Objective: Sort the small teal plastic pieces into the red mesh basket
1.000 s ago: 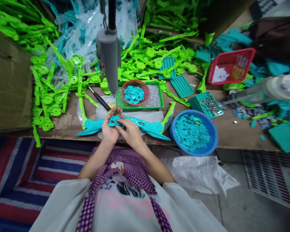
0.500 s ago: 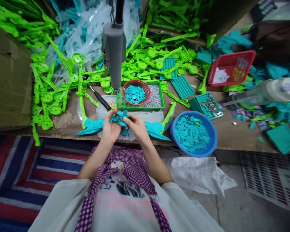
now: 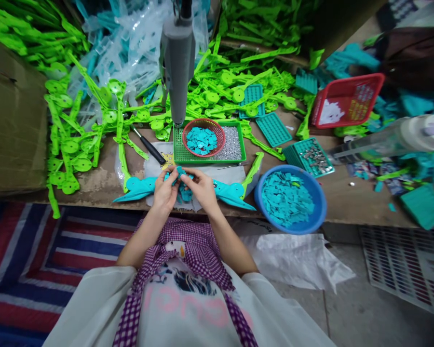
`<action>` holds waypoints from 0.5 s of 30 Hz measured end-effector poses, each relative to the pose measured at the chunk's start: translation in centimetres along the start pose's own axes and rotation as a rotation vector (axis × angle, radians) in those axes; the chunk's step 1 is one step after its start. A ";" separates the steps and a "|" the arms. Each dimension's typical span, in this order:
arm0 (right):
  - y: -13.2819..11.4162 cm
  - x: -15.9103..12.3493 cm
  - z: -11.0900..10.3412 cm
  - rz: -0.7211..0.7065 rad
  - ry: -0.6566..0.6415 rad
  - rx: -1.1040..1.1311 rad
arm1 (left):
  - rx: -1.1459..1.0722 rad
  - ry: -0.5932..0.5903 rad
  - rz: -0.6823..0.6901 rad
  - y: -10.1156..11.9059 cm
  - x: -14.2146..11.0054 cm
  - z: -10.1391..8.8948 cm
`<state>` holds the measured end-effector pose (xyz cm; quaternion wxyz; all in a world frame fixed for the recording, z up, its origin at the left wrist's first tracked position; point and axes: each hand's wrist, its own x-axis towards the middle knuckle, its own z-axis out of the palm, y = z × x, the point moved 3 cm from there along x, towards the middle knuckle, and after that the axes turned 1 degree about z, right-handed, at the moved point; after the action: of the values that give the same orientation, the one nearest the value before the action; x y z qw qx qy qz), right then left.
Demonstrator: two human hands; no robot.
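My left hand (image 3: pixel 165 193) and my right hand (image 3: pixel 201 189) meet at the bench's front edge, both closed round a small bunch of teal plastic pieces (image 3: pixel 183 191). Under them lies a long teal plastic part (image 3: pixel 231 192) on a white cloth. Just behind stands a green tray (image 3: pixel 238 156) of tiny silver screws holding a red basket (image 3: pixel 203 138) of teal pieces. A grey hanging screwdriver (image 3: pixel 178 67) points down at the tray's left end. A blue bowl (image 3: pixel 292 198) of teal pieces sits to the right of my right hand.
Bright green plastic parts (image 3: pixel 94 130) are heaped over the back and left of the bench. A black-handled tool (image 3: pixel 148 147) lies left of the tray. A red basket (image 3: pixel 347 99), teal grids (image 3: pixel 273 129) and a clear bottle (image 3: pixel 390 137) are at right. Cardboard box (image 3: pixel 14 120) at left.
My hands pulled apart slightly with the teal pieces, then came back together, fingertips pinching at the top of the bunch. The view shifted a little, so the hanging screwdriver appears further right.
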<state>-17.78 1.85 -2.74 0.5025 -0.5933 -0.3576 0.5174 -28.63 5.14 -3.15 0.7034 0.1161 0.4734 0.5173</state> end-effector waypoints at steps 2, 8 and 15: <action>0.2 0.3 -0.1 0.020 0.016 0.067 | 0.006 -0.009 0.002 -0.1 0.0 0.0; 0.0 1.0 -0.8 0.008 0.017 0.003 | 0.076 -0.055 -0.016 0.1 -0.1 0.0; -0.1 1.1 -0.8 0.113 -0.026 0.241 | 0.011 -0.044 -0.059 0.7 0.7 -0.5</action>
<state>-16.76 2.76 -3.01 0.5353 -0.5410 -0.2654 0.5919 -29.44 5.84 -3.33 0.7279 0.1171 0.4641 0.4910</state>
